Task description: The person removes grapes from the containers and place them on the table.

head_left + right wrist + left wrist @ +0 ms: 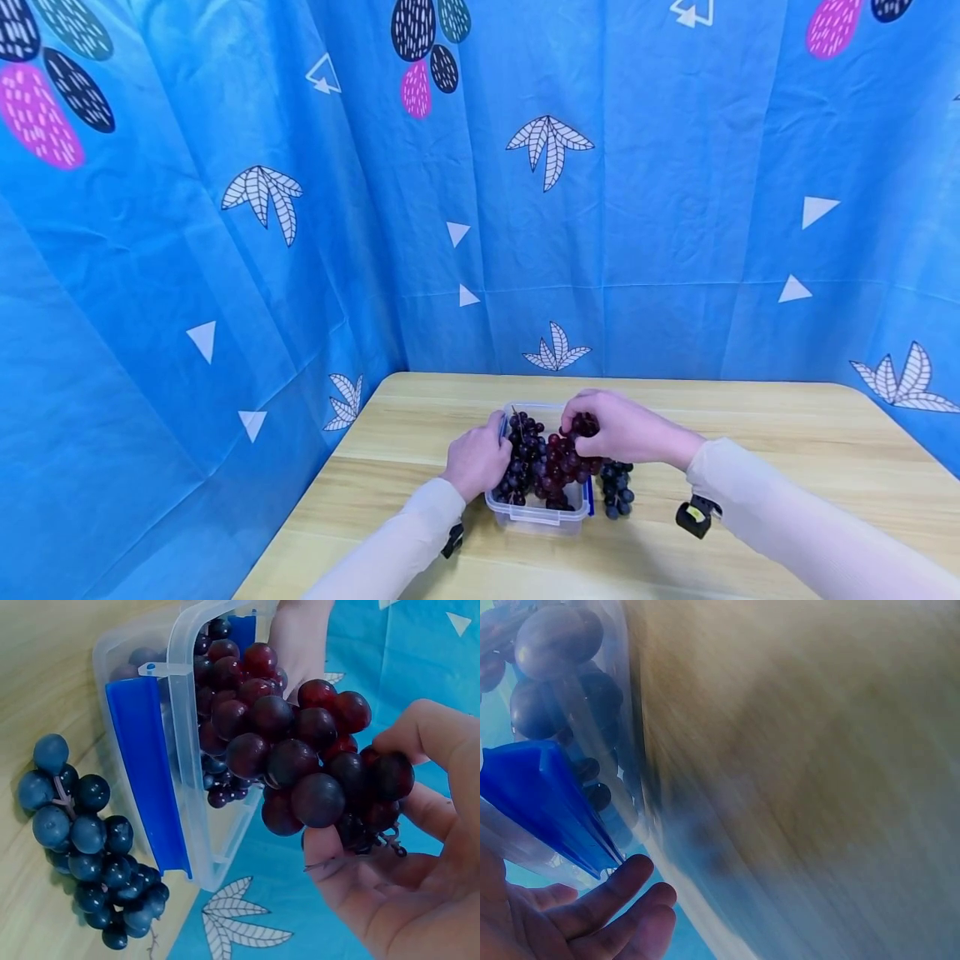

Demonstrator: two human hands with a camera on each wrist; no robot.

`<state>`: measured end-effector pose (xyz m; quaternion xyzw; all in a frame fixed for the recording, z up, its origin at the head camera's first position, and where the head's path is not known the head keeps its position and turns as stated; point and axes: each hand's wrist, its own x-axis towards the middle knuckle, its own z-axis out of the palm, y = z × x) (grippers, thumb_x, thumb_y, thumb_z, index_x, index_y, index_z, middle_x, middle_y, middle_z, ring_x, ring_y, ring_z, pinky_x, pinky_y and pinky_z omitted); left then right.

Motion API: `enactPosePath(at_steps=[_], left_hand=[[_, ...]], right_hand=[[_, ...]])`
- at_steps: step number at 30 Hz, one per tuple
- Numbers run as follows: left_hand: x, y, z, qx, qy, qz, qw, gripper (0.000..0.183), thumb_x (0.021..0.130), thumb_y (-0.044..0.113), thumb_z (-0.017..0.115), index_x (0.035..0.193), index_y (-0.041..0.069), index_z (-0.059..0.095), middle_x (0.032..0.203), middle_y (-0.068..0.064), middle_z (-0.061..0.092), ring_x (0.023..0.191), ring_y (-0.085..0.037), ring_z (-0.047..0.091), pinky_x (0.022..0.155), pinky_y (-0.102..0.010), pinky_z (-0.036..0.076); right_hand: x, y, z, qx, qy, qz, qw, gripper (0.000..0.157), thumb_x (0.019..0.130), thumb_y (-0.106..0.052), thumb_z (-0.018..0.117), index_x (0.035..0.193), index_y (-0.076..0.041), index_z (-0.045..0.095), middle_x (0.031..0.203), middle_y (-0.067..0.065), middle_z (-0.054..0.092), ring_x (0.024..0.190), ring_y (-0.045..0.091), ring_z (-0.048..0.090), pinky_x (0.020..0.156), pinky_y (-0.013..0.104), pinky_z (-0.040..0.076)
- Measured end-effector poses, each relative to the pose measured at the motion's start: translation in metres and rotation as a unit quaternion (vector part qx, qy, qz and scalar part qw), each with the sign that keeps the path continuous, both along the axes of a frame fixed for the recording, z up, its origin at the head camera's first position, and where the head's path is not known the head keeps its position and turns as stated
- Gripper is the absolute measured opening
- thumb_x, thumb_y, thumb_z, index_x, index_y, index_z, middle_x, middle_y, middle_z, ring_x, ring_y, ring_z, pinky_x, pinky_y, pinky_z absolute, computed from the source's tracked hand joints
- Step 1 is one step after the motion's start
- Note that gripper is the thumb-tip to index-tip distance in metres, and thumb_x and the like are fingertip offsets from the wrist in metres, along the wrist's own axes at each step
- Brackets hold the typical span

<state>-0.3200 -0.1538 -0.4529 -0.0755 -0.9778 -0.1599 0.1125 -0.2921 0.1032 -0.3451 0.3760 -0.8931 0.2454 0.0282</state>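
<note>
R hand [626,429] pinches red grapes [292,761], partly hidden; L hand [476,461] touches box [542,517], grip unclear.

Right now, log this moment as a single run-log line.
right hand: holds red grape bunch over container | left hand: at container's blue latch | inside: dark grapes | on table, beside container: another dark bunch
</note>
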Motion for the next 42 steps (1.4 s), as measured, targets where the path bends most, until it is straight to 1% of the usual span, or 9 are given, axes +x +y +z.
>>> enactPosePath(at_steps=[5,9,13,18,24,29,32,36,42], left_hand=[[0.000,0.000,0.000,0.001,0.004,0.000,1.0000,0.051,0.098,0.028,0.051,0.147,0.016,0.047,0.096,-0.013,0.073,0.074,-0.024,0.067,0.062,-0.043,0.053],[0.000,0.001,0.000,0.000,0.004,0.001,1.0000,0.051,0.098,0.028,0.051,0.147,0.016,0.047,0.098,-0.014,0.073,0.075,-0.024,0.067,0.062,-0.043,0.053],[0.001,0.001,0.001,0.001,0.001,0.003,1.0000,0.052,0.098,0.028,0.050,0.148,0.016,0.046,0.097,-0.013,0.073,0.074,-0.024,0.066,0.062,-0.043,0.053],[0.002,0.001,0.002,-0.002,0.003,0.004,1.0000,0.051,0.098,0.028,0.051,0.148,0.015,0.047,0.095,-0.012,0.072,0.076,-0.023,0.066,0.063,-0.044,0.053],[0.002,0.002,0.002,-0.006,-0.004,0.005,1.0000,0.052,0.098,0.030,0.050,0.148,0.014,0.046,0.091,-0.010,0.071,0.069,-0.019,0.061,0.060,-0.040,0.052],[0.001,0.002,0.003,-0.006,-0.006,0.005,0.9999,0.052,0.099,0.030,0.050,0.148,0.015,0.046,0.097,-0.012,0.072,0.072,-0.019,0.063,0.062,-0.041,0.053],[0.001,0.002,0.003,-0.006,-0.008,0.006,0.9999,0.053,0.099,0.030,0.049,0.149,0.015,0.045,0.097,-0.012,0.072,0.073,-0.020,0.064,0.062,-0.041,0.053],[0.002,0.001,0.004,-0.008,-0.007,0.007,0.9999,0.053,0.098,0.031,0.050,0.148,0.015,0.045,0.095,-0.012,0.072,0.073,-0.022,0.065,0.063,-0.041,0.053],[0.001,0.001,0.003,-0.011,-0.007,0.008,0.9999,0.053,0.098,0.031,0.049,0.148,0.015,0.046,0.097,-0.013,0.072,0.076,-0.023,0.066,0.064,-0.042,0.054]], right_hand=[[0.003,0.001,0.005,0.001,0.010,-0.006,1.000,0.019,0.079,-0.008,0.069,0.093,-0.020,0.069,0.100,-0.008,0.066,0.082,0.009,0.056,0.074,0.029,0.049],[0.004,0.003,0.009,-0.002,0.019,-0.008,1.000,0.018,0.079,-0.007,0.068,0.091,-0.021,0.069,0.101,-0.009,0.065,0.084,0.010,0.056,0.075,0.029,0.049],[0.005,0.005,0.010,-0.005,0.028,-0.013,1.000,0.019,0.079,-0.009,0.069,0.092,-0.022,0.070,0.108,-0.008,0.060,0.089,0.012,0.056,0.075,0.029,0.048],[0.007,0.007,0.010,-0.010,0.040,-0.017,0.999,0.020,0.079,-0.010,0.071,0.095,-0.023,0.071,0.108,-0.007,0.056,0.088,0.012,0.055,0.075,0.028,0.047],[0.007,0.007,0.012,-0.012,0.039,-0.012,0.999,0.020,0.079,-0.010,0.070,0.095,-0.022,0.071,0.108,-0.008,0.057,0.088,0.012,0.055,0.072,0.026,0.048],[0.006,0.009,0.018,-0.010,0.059,-0.005,0.998,0.018,0.080,-0.011,0.071,0.094,-0.022,0.071,0.107,-0.011,0.060,0.091,0.011,0.056,0.075,0.028,0.049],[0.006,0.010,0.022,-0.009,0.063,-0.004,0.998,0.017,0.081,-0.011,0.070,0.094,-0.022,0.072,0.107,-0.012,0.061,0.093,0.012,0.057,0.078,0.030,0.050],[0.007,0.011,0.026,-0.006,0.061,-0.006,0.998,0.017,0.082,-0.011,0.070,0.094,-0.022,0.071,0.107,-0.011,0.061,0.093,0.013,0.057,0.077,0.030,0.050],[0.008,0.014,0.031,-0.012,0.072,-0.008,0.997,0.016,0.081,-0.009,0.070,0.092,-0.021,0.072,0.103,-0.011,0.062,0.089,0.013,0.057,0.075,0.029,0.049]])
